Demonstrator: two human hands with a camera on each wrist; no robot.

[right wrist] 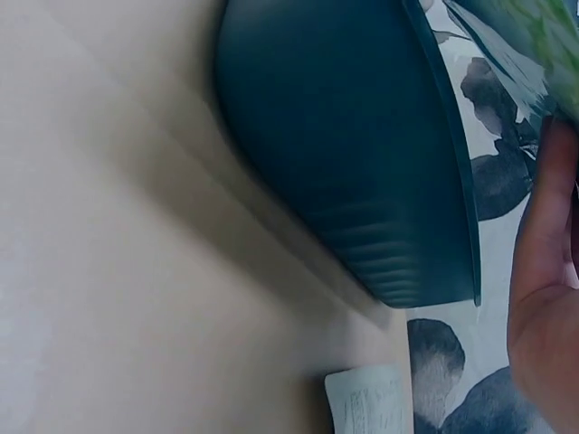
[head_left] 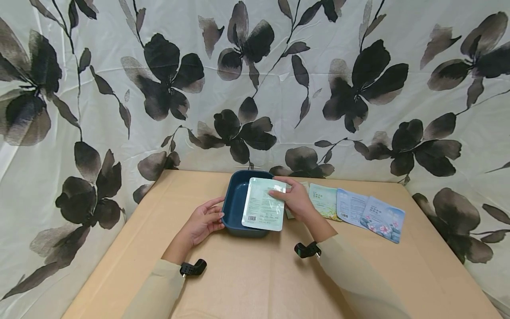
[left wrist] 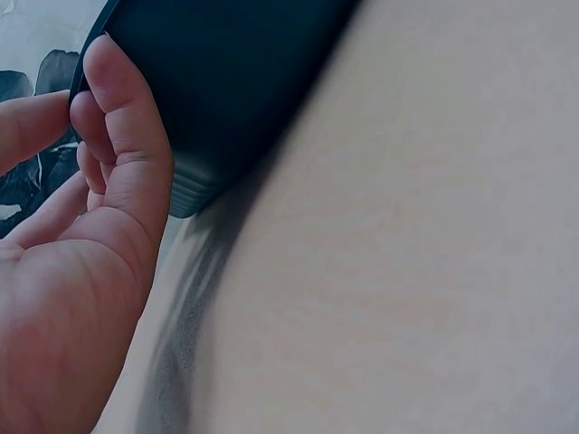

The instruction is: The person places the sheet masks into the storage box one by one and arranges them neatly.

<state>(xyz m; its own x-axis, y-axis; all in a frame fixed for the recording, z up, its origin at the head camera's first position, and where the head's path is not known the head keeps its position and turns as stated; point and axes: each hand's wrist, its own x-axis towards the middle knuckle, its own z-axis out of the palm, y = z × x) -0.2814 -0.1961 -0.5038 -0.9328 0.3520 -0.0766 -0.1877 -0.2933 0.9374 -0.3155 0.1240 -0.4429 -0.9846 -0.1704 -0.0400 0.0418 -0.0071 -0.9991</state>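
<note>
A dark blue plastic basin (head_left: 235,199) with an oblong shape and ribbed corners stands on the table. My left hand (head_left: 203,221) grips its left rim, with fingers bent at the edge in the left wrist view. Over the basin's right part, a pale green face mask packet (head_left: 264,204) is tilted, printed side up. My right hand (head_left: 295,199) pinches this packet by its right edge, thumb on top. In the right wrist view, the packet's green patterned underside (right wrist: 543,45) shows above the basin's rim. Part of the basin's inside is hidden by the packet.
Right of the basin lie several flat packets in an overlapping row: a green one (head_left: 324,201), a blue-lilac one (head_left: 350,207) and a blue one with pink flowers (head_left: 383,220). Another is partly behind my right hand. A flower-patterned curtain (head_left: 255,97) hangs behind the tan table (head_left: 239,274).
</note>
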